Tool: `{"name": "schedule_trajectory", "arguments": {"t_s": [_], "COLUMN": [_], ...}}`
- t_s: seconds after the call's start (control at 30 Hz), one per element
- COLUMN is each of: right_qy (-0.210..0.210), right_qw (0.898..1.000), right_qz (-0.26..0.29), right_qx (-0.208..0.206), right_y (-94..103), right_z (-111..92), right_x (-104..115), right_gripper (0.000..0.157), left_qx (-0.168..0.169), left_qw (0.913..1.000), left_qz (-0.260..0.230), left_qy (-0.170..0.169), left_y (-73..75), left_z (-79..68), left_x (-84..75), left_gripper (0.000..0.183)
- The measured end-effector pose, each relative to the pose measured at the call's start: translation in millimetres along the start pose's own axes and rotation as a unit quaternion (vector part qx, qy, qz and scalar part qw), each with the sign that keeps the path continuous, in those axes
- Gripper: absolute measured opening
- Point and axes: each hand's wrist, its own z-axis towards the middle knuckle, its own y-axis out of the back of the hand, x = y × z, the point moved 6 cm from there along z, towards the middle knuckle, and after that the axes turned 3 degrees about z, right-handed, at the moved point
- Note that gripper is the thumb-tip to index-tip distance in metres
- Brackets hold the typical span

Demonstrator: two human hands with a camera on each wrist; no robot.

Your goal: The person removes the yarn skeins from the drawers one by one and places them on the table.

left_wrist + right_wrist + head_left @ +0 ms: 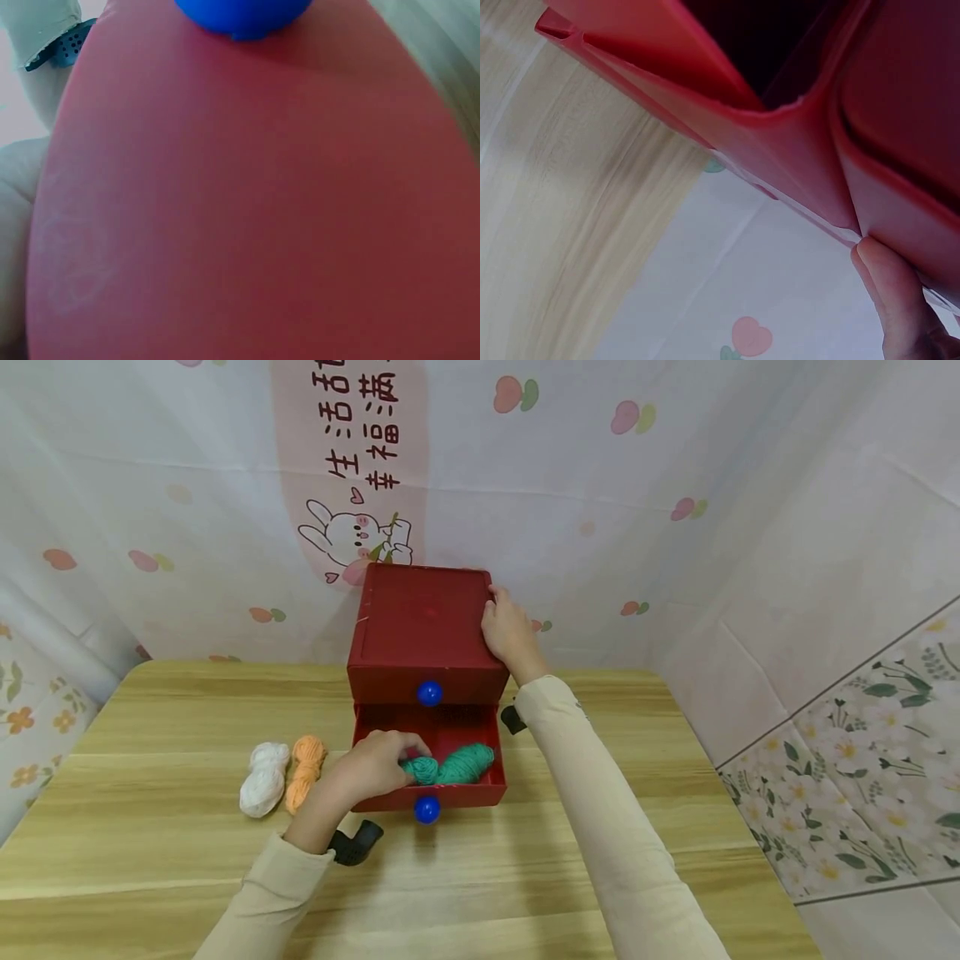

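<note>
Green yarn (467,765) lies in the pulled-out lower drawer (472,795), close to its front edge; it is a fluffy skein, narrow at the waist and plump toward the right. Its long axis runs roughly parallel to that edge, the right end tipped slightly backward near the drawer's right wall. The left hand (381,763) reaches over the front left corner, palm down, its fingers curved at the skein's left end; I cannot tell whether they pinch it. The right hand (512,627) rests on the right edge of the red cabinet (427,618), fingers apart. The cabinet stands by the table's (600,827) back edge; white yarn (264,779) and orange yarn (306,772) lie toward the left edge.
</note>
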Motion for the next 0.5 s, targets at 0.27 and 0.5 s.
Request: {"name": "schedule_trajectory", "arguments": {"t_s": [0.27,0.5], "right_qy": [0.002,0.000], "right_qw": [1.000,1.000], "right_qz": [-0.001,0.002], "right_qx": [-0.003,-0.001], "right_y": [1.0,1.4], "right_z": [-0.4,-1.0], "right_x": [0.1,0.3], "right_gripper": [0.045,0.045], "left_qx": [-0.084,-0.134], "left_qw": [0.9939,0.9755], "left_qz": [-0.071,-0.173], "left_qy": [-0.007,-0.028], "left_y": [11.0,33.5], "left_z": [-7.7,-29.9], "left_x": [2.5,-1.1], "left_gripper": [0.031,0.033]}}
